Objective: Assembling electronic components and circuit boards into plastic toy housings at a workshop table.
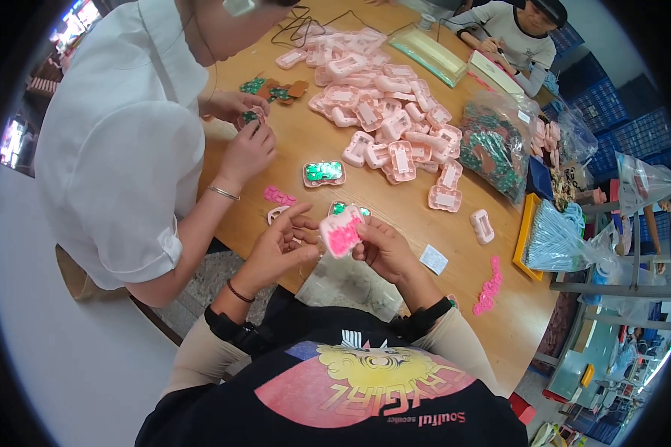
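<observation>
My right hand (pixel 388 249) pinches a light pink plastic casing half (pixel 329 226) between thumb and fingers, just above the table's near edge. A bright pink molded insert (pixel 343 240) lies inside that casing. Beside it, on the left, my left hand (pixel 276 249) has its fingers apart, with the thumb and fingertips close to the casing; whether they touch it I cannot tell. Behind my hands, a casing with a green circuit board (pixel 343 208) is partly covered. Farther back lies another pink casing holding a green board (pixel 323 173). Small bright pink pieces (pixel 279 196) lie beyond my left hand.
A large heap of pink casings (pixel 384 104) covers the table's middle. Right of it stand a clear bag of green boards (pixel 492 145) and a yellow tray (pixel 528 238). A pink strip (pixel 489 287) lies at right. At left, a co-worker's hands (pixel 250 145) hold a green part.
</observation>
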Demonstrator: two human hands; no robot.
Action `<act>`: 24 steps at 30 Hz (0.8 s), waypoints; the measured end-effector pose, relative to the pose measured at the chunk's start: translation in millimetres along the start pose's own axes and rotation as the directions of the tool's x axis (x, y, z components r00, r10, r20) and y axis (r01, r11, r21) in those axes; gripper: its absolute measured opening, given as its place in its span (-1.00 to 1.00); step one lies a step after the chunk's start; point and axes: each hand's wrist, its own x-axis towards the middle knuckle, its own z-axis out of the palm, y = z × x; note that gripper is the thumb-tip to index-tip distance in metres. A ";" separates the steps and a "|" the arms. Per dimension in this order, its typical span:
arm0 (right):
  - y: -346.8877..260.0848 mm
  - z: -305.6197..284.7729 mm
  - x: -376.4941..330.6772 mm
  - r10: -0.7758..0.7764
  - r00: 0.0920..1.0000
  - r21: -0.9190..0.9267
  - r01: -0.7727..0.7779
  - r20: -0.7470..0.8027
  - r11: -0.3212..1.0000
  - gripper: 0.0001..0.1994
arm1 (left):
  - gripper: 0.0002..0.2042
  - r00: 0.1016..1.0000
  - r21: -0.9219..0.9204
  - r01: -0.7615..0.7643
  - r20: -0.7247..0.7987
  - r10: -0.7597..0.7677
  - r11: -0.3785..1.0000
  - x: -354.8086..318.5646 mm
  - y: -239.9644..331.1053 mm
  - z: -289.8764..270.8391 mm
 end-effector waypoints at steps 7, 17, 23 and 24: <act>-12.0 12.8 -18.4 0.168 0.845 0.100 -0.251 0.508 0.963 -0.78 | -0.37 0.882 0.255 -0.335 0.423 0.207 0.907 26.2 30.8 21.8; -12.1 8.1 -17.3 0.265 0.886 0.072 -0.314 0.380 0.947 -0.72 | -0.48 0.774 0.550 -0.632 0.492 0.399 0.546 27.5 76.9 46.8; -19.8 6.8 -19.0 0.183 0.966 0.060 -0.197 0.185 0.979 -0.69 | -0.70 0.620 0.650 -0.754 0.654 0.433 0.099 27.2 57.9 42.6; -18.3 3.9 -19.7 0.178 0.967 0.066 -0.192 0.181 0.979 -0.69 | -0.77 0.680 0.688 -0.701 0.564 0.469 0.189 28.6 51.9 41.7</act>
